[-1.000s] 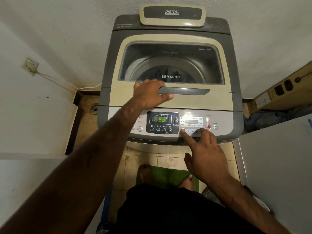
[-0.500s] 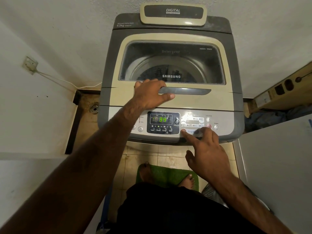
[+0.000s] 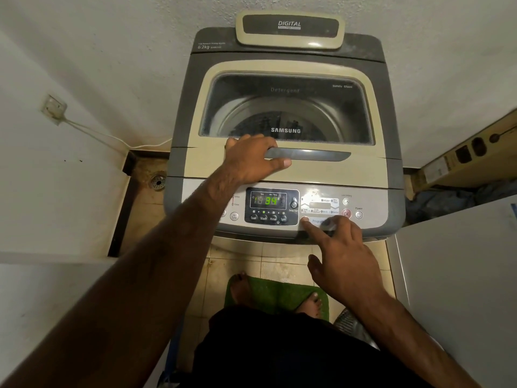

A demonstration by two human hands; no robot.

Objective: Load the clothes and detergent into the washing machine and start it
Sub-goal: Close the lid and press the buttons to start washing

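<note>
Samsung washing machine (image 3: 282, 68), marked "DIGITAL" and "6.2kg", stands against the wall, lid (image 3: 288, 169) closed. Display (image 3: 268, 201) reads 34. Left hand (image 3: 251, 159) rests flat, fingers spread, on the lid handle (image 3: 307, 155). Right hand (image 3: 342, 259) has its forefinger extended on the "Program" button (image 3: 305, 219), other fingers loosely curled.

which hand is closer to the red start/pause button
Right. The right hand is just below-left of the red start/pause button, index finger on the panel; the left hand rests up on the lid handle.

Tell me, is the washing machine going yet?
Nearly. The lid is shut and the display is lit, so the power is on. The right hand is pressing the program button while the left hand rests on the lid. The red start button is untouched.
</note>
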